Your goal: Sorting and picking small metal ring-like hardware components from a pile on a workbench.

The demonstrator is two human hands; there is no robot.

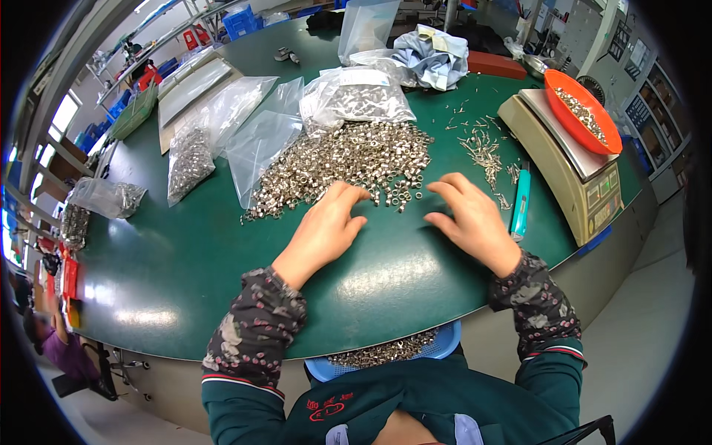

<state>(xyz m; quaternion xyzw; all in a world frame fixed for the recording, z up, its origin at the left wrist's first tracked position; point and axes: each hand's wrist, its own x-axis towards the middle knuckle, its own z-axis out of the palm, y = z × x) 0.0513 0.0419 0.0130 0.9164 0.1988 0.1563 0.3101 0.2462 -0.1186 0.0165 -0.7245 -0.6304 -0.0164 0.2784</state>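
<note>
A broad pile of small shiny metal rings (348,159) lies on the green tabletop (185,274). My left hand (322,231) is at the pile's near edge, its fingers slightly bent and the thumb held apart, with nothing seen in it. To the right of the pile's near edge, my right hand (473,222) hovers low over or rests on the table; I cannot tell which. Its fingers and thumb are apart and hold nothing. Several loose rings lie between the two hands. Below the table edge, a blue basket (445,343) with more metal rings sits at my lap.
Right of the pile are scattered thin metal pieces (483,157), a teal utility knife (521,204) and a scale (564,159) bearing an orange bowl (556,80). Bags of metal parts (367,102) stand behind the pile; another bag (190,159) lies left. A person (67,356) sits far left.
</note>
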